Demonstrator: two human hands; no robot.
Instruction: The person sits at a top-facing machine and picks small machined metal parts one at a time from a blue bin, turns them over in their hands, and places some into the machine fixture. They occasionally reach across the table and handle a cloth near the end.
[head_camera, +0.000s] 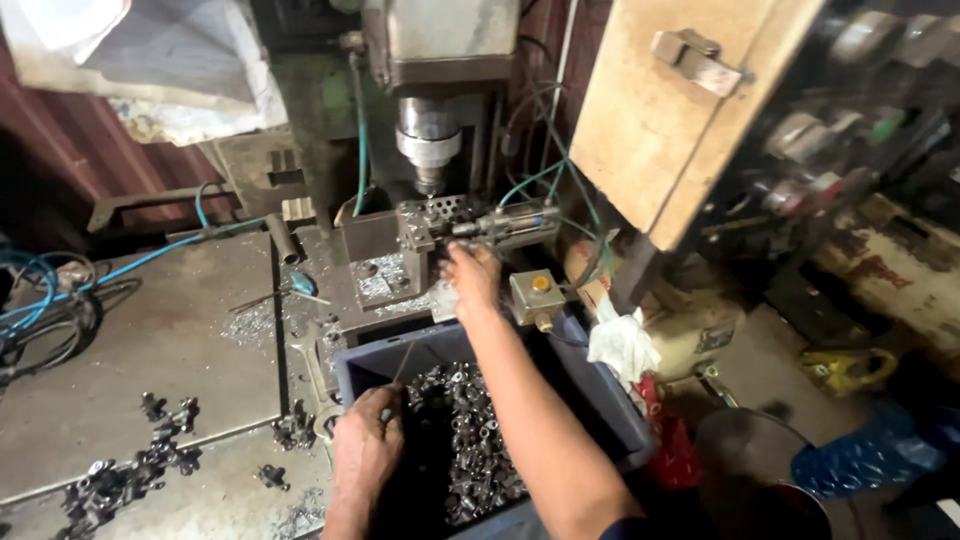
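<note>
My right hand (470, 275) reaches forward to the metal fixture (430, 225) under the drill press spindle (428, 150), fingers closed at its front edge; what it pinches is too small to make out. My left hand (365, 450) rests on the near left rim of a dark blue plastic crate (600, 400) and grips a thin metal rod (402, 365) that points up and away. The crate holds several small shiny metal fittings (470, 440).
Loose dark fittings (130, 470) lie on the steel bench at left. A small box with a yellow button (537, 295) sits right of the fixture, a white rag (622, 342) beside it. Blue hoses (40, 290) run at left, a wooden panel (670, 110) hangs at upper right.
</note>
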